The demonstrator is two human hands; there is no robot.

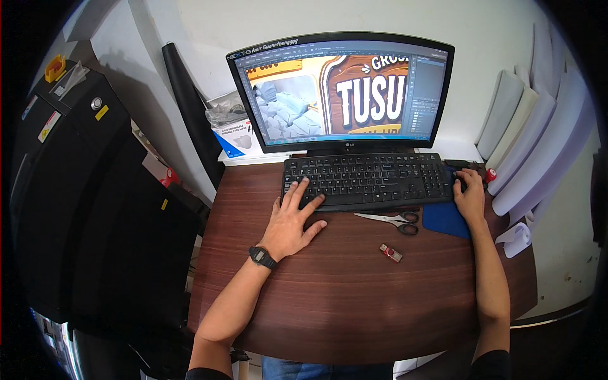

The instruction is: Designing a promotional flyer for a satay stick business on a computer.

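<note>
My left hand (293, 218) rests with spread fingers at the lower left corner of a black keyboard (367, 180). Its fingertips touch the keys, while the thumb lies over the desk. On a blue mouse pad (443, 218), right of the keyboard, my right hand (469, 195) curls over a dark computer mouse (462, 184), which it mostly hides. Behind the keyboard a monitor (342, 92) displays editing software with a brown sign design and a photo of blue-grey items. Scissors (396, 220) with black handles lie below the keyboard, and a red and silver USB stick (391, 253) sits nearer me.
The dark wood desk (329, 297) carries all this. A face mask box (237, 139) with a plastic bag on top stands left of the monitor. Rolled white and lilac sheets (538, 139) lean at the right wall. A large black machine (95, 209) fills the left side.
</note>
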